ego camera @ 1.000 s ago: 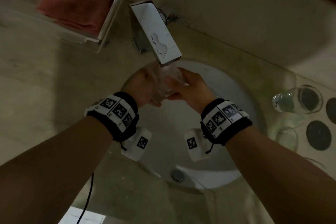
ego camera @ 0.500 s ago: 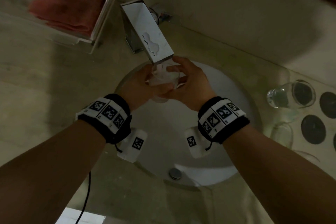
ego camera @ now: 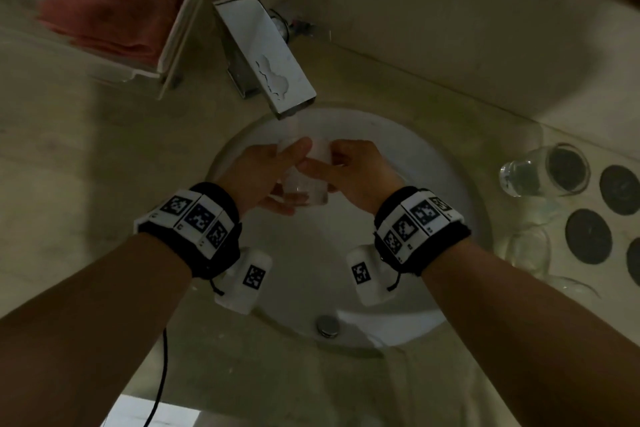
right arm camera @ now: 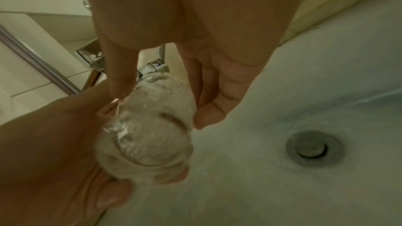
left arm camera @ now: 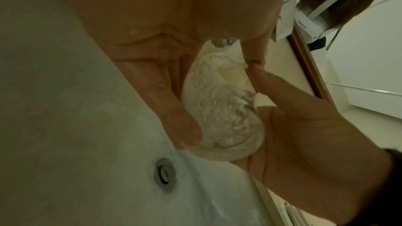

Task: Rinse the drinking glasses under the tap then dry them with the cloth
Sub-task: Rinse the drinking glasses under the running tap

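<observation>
Head view shows both hands over the white sink [ego camera: 450, 305], holding one glass [ego camera: 304, 184] right under the tap [ego camera: 273, 55]. Water runs from the tap into the glass, and it looks foamy and white inside. The left hand [ego camera: 263, 177] has its fingers [left arm camera: 174, 112] curled round the left side and the bottom of the glass. The right hand [ego camera: 353, 177] has its fingers [right arm camera: 208, 92] bent round the right side near the rim. So both hands have hold of the same glass, and neither one is flat or loose. I think the big danger is a slip. The glass is wet, and so are the hands, so it could slide out and hit the hard sink and crack. It could also bump the metal tap if it is lifted too high, since the rim is very near the spout. Water could splash out onto the table [ego camera: 86, 166] if the glass is tipped too fast. Another glass [ego camera: 543, 172] lies on its side on the table to the right, and at least one more clear one [ego camera: 526, 250] stands near it, so a swinging elbow might knock them. The red cloth [ego camera: 114, 7] sits in a clear box [ego camera: 180, 31] at the far left, well apart from the sink, so a dripping glass must be carried a long way to reach it.
</observation>
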Available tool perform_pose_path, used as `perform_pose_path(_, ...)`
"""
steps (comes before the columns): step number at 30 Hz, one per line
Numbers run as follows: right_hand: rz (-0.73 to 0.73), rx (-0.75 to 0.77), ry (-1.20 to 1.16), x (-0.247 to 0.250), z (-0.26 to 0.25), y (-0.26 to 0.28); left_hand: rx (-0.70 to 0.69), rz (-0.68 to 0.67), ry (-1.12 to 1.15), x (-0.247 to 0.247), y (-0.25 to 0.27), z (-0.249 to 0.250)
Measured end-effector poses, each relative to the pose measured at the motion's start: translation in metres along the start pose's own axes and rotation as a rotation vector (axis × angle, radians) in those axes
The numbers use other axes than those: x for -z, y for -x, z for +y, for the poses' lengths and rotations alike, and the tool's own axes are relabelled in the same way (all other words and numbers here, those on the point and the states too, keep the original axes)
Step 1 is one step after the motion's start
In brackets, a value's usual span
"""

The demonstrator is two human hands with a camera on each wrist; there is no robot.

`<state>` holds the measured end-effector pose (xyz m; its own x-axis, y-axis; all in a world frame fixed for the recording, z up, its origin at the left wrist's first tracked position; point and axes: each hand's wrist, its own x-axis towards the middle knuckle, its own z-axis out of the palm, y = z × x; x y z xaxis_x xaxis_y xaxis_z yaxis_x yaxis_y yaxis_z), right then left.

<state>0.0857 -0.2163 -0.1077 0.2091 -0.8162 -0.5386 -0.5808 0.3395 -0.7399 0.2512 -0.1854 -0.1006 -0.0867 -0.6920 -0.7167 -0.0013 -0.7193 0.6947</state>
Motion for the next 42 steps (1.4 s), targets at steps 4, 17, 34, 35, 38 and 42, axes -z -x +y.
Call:
perform_pose_path(4, -0.042, -0.164, -0.033, 0.0, 0.009, 0.002, 0.081, -0.017, -0.106, -0.005, 0.001, -0.002)
perform_pose_path(17, -0.006, -0.386, -0.314, 0.03, 0.006, 0.034, 0.01, -0.086, -0.266, -0.035, -0.001, 0.001)
perform_pose_path(34, 0.256, -0.249, -0.148, 0.167, -0.004, 0.141, -0.478, -0.384, -0.465, -0.146, 0.03, 0.065)
perform_pose_path(35, 0.298, -0.223, -0.101, 0.176, -0.001, 0.148, -0.501, -0.385, -0.474, -0.155, 0.029, 0.067)
perform_pose_path(38, 0.416, -0.19, 0.027, 0.199, 0.014, 0.164, -0.433, -0.367, -0.33, -0.186, 0.023, 0.068)
perform_pose_path(42, 0.477, -0.156, 0.228, 0.22, 0.041, 0.173, -0.451, -0.254, -0.301, -0.22, 0.006, 0.065)
